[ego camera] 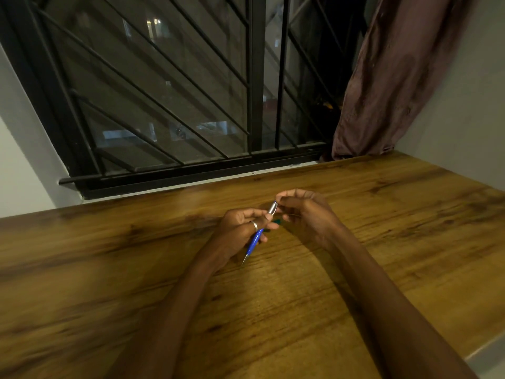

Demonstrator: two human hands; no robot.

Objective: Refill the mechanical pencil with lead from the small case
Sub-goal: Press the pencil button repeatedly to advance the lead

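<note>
Both of our bare forearms enter from the lower edge and converge over the brown wood-grain tabletop [114,269], which fills the near half of the head view.

Our left hand [240,233] is closed around the blue-barrelled mechanical pencil with a silver upper section [258,236]. The fingers wrap the blue barrel, and a plain silver ring [254,225] sits on one of them. The pencil is tilted, its pointed metal tip [244,260] directed down and toward us, just above or at the tabletop (contact cannot be confirmed). Its silver end points up and away, toward the other hand.

Our right hand [306,212] is curled, with its fingertips [280,201] pinched together right at the silver end of the pencil. Whether they hold a lead, a cap or only the pencil end cannot be told; anything that thin is not resolved at this distance.

Between the two hands, low against the tabletop, we note a small dark-green object [277,221], mostly hidden by the fingers. It may be the lead case, but we cannot identify it with certainty.

Beyond the tabletop stands a window fitted with a black metal grille of slanted bars [164,86], dark glass behind it showing faint lit shapes. To the right of the window hangs a mauve-brown fabric curtain [396,77], its lower edge reaching the far edge of the tabletop. Pale wall surfaces flank the window on both sides.
</note>
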